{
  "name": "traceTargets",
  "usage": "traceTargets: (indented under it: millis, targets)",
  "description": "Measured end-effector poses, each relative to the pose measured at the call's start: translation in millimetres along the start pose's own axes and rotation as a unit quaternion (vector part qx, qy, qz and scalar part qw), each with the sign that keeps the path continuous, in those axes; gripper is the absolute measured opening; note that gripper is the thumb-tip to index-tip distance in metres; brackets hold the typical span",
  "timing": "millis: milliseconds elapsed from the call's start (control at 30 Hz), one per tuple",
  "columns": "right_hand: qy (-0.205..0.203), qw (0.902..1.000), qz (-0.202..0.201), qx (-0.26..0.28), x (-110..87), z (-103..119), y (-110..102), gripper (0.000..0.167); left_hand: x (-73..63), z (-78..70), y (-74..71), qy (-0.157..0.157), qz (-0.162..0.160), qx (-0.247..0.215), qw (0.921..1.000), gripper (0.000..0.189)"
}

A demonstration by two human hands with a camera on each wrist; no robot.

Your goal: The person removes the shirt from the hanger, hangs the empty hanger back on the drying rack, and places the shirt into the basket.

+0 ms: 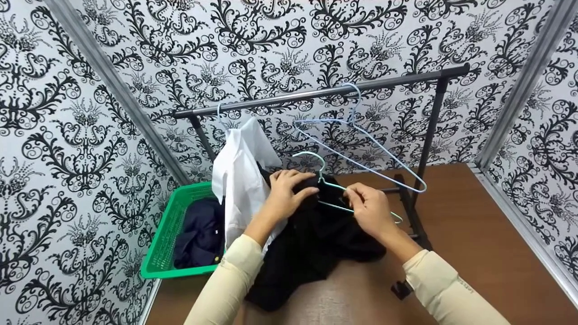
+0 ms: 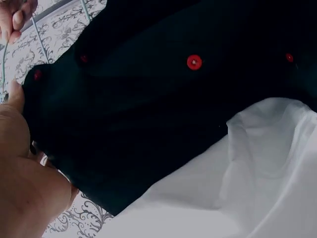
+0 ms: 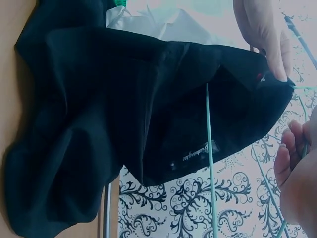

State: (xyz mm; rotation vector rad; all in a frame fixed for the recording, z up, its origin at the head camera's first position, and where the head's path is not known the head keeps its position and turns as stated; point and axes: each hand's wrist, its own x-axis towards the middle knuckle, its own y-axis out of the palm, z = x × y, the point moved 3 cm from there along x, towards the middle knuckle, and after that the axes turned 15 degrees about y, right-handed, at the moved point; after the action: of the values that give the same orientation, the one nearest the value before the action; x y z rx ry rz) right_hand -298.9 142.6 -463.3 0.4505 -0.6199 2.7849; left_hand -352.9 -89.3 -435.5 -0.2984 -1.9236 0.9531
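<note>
A black shirt (image 1: 311, 246) with red buttons (image 2: 194, 62) hangs bunched from my left hand (image 1: 285, 192), which grips it by the edge near the collar. My right hand (image 1: 371, 208) pinches one arm of a mint-green hanger (image 1: 322, 166). The hanger's other arm is hidden inside the shirt, while its hook stands free above the cloth. In the right wrist view the hanger's lower bar (image 3: 210, 148) crosses the open neck, close to a printed label (image 3: 198, 151). The shirt's lower part drapes down onto the table.
A white shirt (image 1: 241, 167) hangs at the left of a dark metal rail (image 1: 289, 98), just beside my left hand. A bare blue hanger (image 1: 384, 151) hangs farther right. On the left, a green basket (image 1: 158, 243) contains dark navy clothing (image 1: 201, 234). The rack stands on a brown table (image 1: 478, 253).
</note>
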Motion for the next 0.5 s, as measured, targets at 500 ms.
traceTargets:
  millis: [500]
  targets:
    - [-0.026,0.9997,-0.003,-0.003,-1.1,-5.4,-1.4,0.018,3.9,-4.6,-0.4,0.081,-0.032,0.075,0.9933,0.021]
